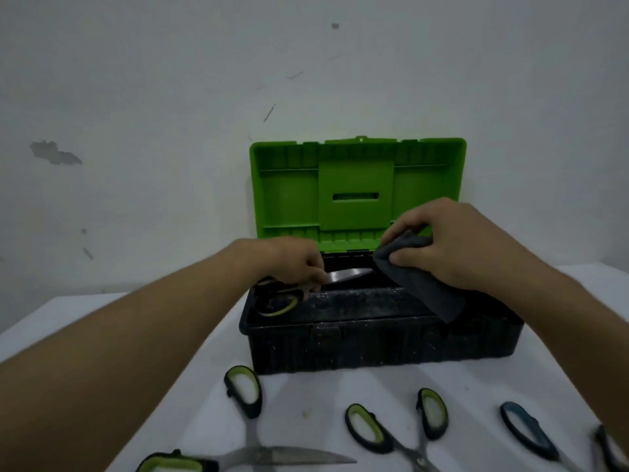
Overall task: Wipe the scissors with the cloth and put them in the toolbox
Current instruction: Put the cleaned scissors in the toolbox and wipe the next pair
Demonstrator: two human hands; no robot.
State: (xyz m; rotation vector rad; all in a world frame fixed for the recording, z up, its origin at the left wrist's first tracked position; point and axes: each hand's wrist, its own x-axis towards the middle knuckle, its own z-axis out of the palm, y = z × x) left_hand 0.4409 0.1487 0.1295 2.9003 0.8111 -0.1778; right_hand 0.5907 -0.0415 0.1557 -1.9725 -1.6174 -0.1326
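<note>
A black toolbox (374, 349) with its green lid (289, 199) raised stands on the white table. My left hand (299, 264) grips a pair of scissors (347, 275) with black and green handles, held low over the left end of the box, blades pointing right. My right hand (456, 243) holds a dark grey cloth (422, 284) above the right half of the box; its upper corner sits just by the blade tip, and the rest hangs down over the box.
Several more scissors lie on the table in front of the toolbox: one with green handles (245, 393) at the left, another (374, 430) in the middle, one with blue handles (527, 430) at the right. A stained wall rises behind.
</note>
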